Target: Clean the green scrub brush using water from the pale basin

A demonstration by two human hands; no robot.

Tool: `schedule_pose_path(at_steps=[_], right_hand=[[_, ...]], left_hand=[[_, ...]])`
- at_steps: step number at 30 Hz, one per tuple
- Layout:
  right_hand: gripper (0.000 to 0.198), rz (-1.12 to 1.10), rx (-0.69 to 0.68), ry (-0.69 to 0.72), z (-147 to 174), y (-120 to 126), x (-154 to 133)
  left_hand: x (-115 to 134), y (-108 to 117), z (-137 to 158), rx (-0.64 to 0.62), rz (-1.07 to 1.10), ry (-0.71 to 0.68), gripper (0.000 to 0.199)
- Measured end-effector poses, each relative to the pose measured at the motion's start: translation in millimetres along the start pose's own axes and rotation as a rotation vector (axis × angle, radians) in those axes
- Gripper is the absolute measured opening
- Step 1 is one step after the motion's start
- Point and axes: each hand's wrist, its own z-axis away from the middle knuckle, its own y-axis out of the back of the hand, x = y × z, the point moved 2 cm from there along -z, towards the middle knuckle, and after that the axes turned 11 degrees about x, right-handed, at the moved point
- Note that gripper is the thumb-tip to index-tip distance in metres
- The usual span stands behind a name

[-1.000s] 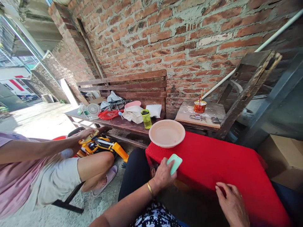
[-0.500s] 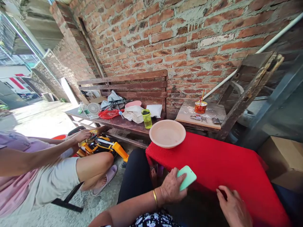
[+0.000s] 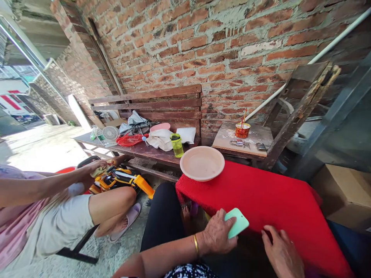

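My left hand (image 3: pixel 218 233), a gold bangle at its wrist, is closed on a mint-green flat plastic scraper (image 3: pixel 237 222) with rounded corners and a small hole. The scraper is held over the near edge of a red cloth (image 3: pixel 266 193) that covers a low table. At that same edge, farther right, my right hand (image 3: pixel 282 249) rests with its thumb and fingers apart, holding nothing. A shallow pale-pink basin (image 3: pixel 202 163) sits on the far left corner of the cloth; its inside looks bare.
On the left a seated person (image 3: pixel 55 208) handles a yellow-and-black toy digger (image 3: pixel 121 179). A wooden bench (image 3: pixel 150 152) bears a green bottle (image 3: pixel 176 145), cloths and a fan (image 3: pixel 110 133). Padlocks and a red tub (image 3: pixel 242 130) stand on a small table. A cardboard box (image 3: pixel 344 197) is at right.
My left hand has moved slightly right with the scraper, toward my right hand. The view has shifted a little to the right. The seated person's hands have moved slightly on the toy.
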Motion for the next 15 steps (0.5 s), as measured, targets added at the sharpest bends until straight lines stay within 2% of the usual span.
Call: schedule_pose_path(at_steps=[2,7,9,10,12,15], right_hand=[[0.036,0.005,0.008,0.005,1,1,-1],[0.038,0.016,-0.003,0.027,-1,9,-9],[0.038,0.026,-0.015,0.025,-2,11,-11],[0.038,0.030,-0.022,0.023,-2,11,-12],[0.038,0.035,-0.037,0.016,-2,11,-11],[0.038,0.035,-0.040,0.004,-1,9,-9]], left_hand=[[-8,7,1,0.040,0.013,0.041,0.063],[-76,43,-1,0.182,-0.182,0.389,0.053],[-86,46,-4,0.182,-0.249,0.454,0.052],[-83,43,-5,0.171,-0.260,0.455,0.052],[-60,29,-5,0.122,-0.227,0.371,0.057],[-6,5,-4,-0.012,-0.072,0.072,0.068]])
